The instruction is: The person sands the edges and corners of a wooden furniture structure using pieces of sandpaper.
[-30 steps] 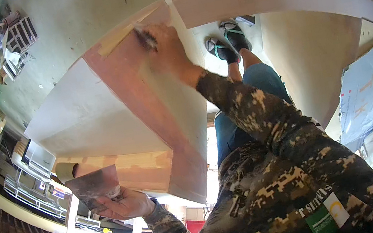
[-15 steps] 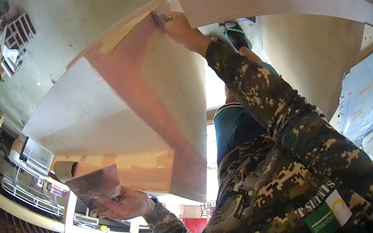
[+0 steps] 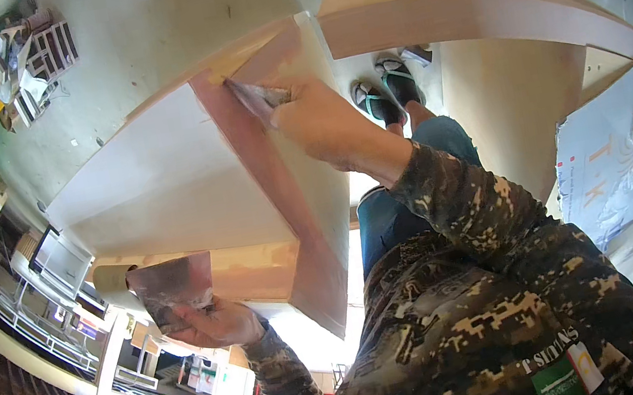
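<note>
- The right hand [image 3: 319, 116] has just come away from the panel's far corner, back toward the person and to the left; its grip pinches a thin scraper [image 3: 255, 100] between thumb and fingers.
- The scraper slants across the upper stretch of the pinkish band [image 3: 239, 143], its tip pointing up and left. It seems to touch the surface, though how hard it presses cannot be told.
- That shift likely means the coating there is being smoothed away from the corner rather than at it; whether that corner is finished cannot be judged.
- The pinkish band runs down the right side of the large whitish panel [image 3: 150, 167], between its pale face and the narrower beige side.
- The left hand [image 3: 224, 324] keeps much the same pose, its grip pressed on the lower part of a flat, squarish plate [image 3: 178, 279] with dark and pinkish smears and pale paste near the fingers. The supply of paste thus appears to stay at hand.
- Behind the plate lie a tan tube [image 3: 113, 282] and a yellowish ledge [image 3: 249, 269] with pinkish patches.
- A curved pale piece [image 3: 454, 17] stands just beyond the sandals [image 3: 398, 81].
</note>
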The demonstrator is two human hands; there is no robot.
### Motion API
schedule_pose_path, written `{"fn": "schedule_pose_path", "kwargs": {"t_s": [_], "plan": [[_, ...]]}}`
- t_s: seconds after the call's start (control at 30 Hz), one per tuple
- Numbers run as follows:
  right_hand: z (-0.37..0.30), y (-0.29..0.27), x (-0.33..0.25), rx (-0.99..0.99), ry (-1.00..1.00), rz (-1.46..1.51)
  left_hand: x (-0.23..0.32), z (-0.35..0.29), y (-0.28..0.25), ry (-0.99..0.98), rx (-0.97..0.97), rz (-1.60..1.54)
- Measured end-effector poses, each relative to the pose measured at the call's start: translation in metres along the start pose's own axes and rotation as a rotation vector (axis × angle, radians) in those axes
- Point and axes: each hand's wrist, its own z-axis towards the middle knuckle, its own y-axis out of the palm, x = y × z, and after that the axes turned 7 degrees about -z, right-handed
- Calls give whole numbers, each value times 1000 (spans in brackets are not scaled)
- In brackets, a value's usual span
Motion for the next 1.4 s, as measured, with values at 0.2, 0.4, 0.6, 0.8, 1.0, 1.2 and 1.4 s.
{"fn": "schedule_pose_path", "kwargs": {"t_s": [0.2,0.4,0.6,0.8,1.0,1.2,1.4], "plan": [[-37,-43,-9,-159,109,22,-1,4,5,20,33,-21],[-89,-32,2,-221,-104,312,33,6,16,120,-77,388],[-128,-18,-15,-221,-991,-224,100,-8,43,-843,-320,-591],[-151,-6,0,-196,-1148,-330,121,-45,64,-750,-433,-599],[-162,-20,8,-135,-1088,-423,106,-61,67,-625,-435,-762],[-161,-49,48,-50,-821,-857,130,-61,67,-492,-396,-575],[-174,-64,7,114,-970,-841,122,-50,60,-63,-590,-144]]}}
